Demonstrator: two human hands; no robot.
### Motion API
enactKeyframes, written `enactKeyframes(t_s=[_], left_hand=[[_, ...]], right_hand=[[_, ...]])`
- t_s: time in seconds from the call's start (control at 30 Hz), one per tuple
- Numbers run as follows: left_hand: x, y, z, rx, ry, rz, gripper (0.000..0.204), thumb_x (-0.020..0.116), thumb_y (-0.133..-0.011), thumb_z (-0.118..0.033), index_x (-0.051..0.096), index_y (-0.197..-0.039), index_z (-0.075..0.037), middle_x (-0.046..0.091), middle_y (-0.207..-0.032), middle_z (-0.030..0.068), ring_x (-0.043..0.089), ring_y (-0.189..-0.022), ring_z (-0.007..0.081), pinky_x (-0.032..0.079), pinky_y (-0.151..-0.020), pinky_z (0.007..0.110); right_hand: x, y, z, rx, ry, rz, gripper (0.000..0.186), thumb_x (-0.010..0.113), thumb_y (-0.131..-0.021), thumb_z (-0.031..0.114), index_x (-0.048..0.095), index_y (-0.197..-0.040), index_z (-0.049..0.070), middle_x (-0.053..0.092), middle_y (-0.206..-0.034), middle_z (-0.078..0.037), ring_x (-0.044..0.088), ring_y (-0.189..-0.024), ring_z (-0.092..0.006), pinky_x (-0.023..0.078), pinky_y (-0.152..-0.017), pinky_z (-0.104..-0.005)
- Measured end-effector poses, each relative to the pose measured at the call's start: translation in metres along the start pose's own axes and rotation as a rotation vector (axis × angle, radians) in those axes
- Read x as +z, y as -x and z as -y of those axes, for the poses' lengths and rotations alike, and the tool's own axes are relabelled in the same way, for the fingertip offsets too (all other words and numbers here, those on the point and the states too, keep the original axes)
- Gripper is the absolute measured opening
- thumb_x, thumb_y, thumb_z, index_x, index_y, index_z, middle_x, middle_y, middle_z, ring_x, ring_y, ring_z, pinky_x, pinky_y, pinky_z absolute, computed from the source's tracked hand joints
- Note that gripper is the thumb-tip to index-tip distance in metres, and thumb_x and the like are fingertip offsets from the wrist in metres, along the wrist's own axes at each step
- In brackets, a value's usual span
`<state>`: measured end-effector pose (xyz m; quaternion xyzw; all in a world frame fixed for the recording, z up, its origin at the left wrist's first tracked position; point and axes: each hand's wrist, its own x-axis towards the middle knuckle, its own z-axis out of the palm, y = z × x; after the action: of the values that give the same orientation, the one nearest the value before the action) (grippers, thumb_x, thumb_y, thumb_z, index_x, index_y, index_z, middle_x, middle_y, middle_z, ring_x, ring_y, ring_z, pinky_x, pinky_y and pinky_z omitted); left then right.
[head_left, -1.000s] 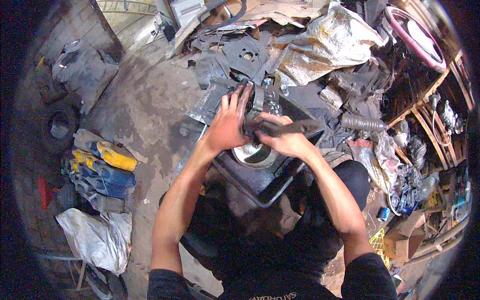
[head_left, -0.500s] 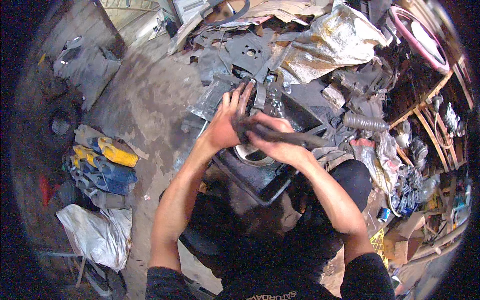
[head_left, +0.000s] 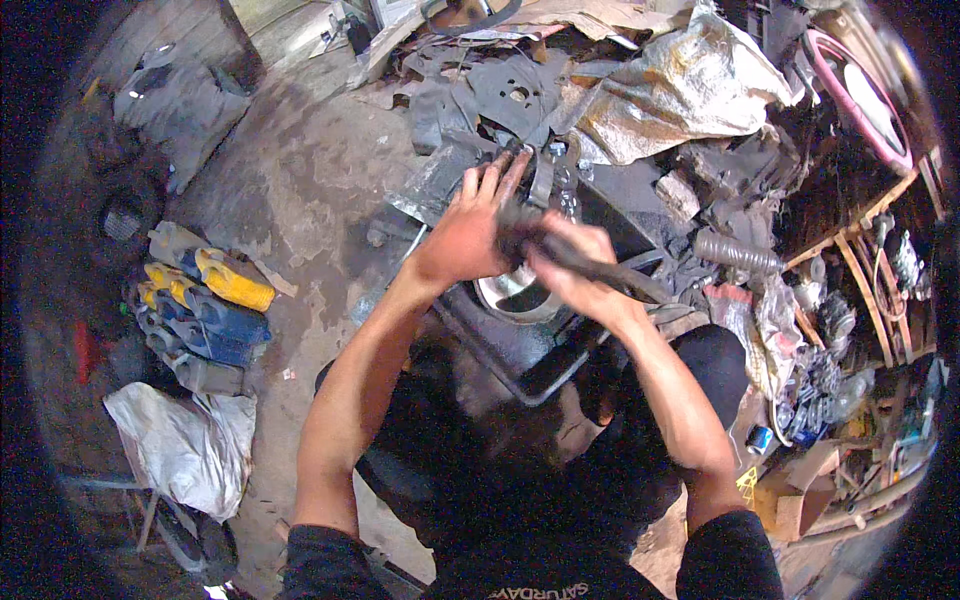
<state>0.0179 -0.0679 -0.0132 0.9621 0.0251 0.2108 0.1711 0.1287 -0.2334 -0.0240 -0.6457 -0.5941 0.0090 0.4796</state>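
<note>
My left hand (head_left: 468,232) lies with its fingers stretched out, their tips blackened, against dark pieces above a black tray (head_left: 500,355). Its thumb side meets a blurred dark mass that I cannot make out. My right hand (head_left: 575,265) is closed around a long dark strip (head_left: 640,282), whose near end trails to the right past my wrist; motion smears it. Below both hands a round, pale metal bowl (head_left: 515,300) sits in the tray, partly covered by them. A clear plastic bottle (head_left: 565,185) lies just beyond my right hand.
Dark cut sheets (head_left: 510,95) and a dirty whitish sack (head_left: 680,90) are piled ahead. A ribbed clear bottle (head_left: 738,252) and a small blue can (head_left: 759,438) lie to the right. Yellow and blue bundled pieces (head_left: 215,300) and a white sack (head_left: 190,445) lie left.
My right hand has shifted slightly to the right with the dark strip, uncovering more of the bowl. My left hand keeps its stretched pose. The whole view has shifted a little.
</note>
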Motion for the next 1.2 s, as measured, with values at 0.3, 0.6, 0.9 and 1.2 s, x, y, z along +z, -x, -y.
enactKeyframes(t_s=[0.3,0.6,0.9,1.2], left_hand=[[-0.004,0.001,-0.001,0.016,0.010,-0.015,0.127,0.088,-0.054,-0.018,0.015,-0.157,-0.006,0.030,-0.151,0.0239,0.036,-0.131,0.0469,0.035,-0.114,0.049],[-0.006,0.001,0.001,0.019,0.031,0.019,0.129,0.090,-0.052,-0.019,0.015,-0.157,-0.009,0.031,-0.151,0.0240,0.036,-0.132,0.0458,0.038,-0.109,0.053],[-0.004,0.003,0.000,0.001,0.010,0.020,0.130,0.089,-0.052,-0.018,0.013,-0.158,-0.009,0.031,-0.151,0.0246,0.036,-0.131,0.0471,0.038,-0.110,0.053],[-0.002,-0.002,-0.003,-0.019,0.018,0.027,0.126,0.086,-0.055,-0.017,0.013,-0.158,-0.010,0.028,-0.152,0.0250,0.033,-0.132,0.0490,0.036,-0.111,0.053]], right_hand=[[0.000,0.006,-0.003,-0.048,0.037,0.155,0.027,0.069,-0.080,0.016,0.065,-0.105,0.007,0.068,-0.086,-0.017,0.070,-0.078,-0.0361,0.055,-0.066,-0.0432],[-0.011,-0.010,-0.014,-0.052,0.139,0.071,0.031,0.073,-0.079,0.015,0.065,-0.108,0.007,0.071,-0.089,-0.017,0.070,-0.079,-0.0351,0.056,-0.068,-0.0414],[-0.025,-0.013,-0.029,0.193,-0.005,0.101,0.037,0.074,-0.076,0.017,0.067,-0.112,0.007,0.071,-0.093,-0.019,0.071,-0.086,-0.0360,0.057,-0.078,-0.0422],[-0.027,-0.008,-0.035,0.199,-0.029,-0.027,0.041,0.076,-0.077,0.023,0.069,-0.113,0.006,0.072,-0.094,-0.015,0.071,-0.089,-0.0318,0.056,-0.082,-0.0404]])
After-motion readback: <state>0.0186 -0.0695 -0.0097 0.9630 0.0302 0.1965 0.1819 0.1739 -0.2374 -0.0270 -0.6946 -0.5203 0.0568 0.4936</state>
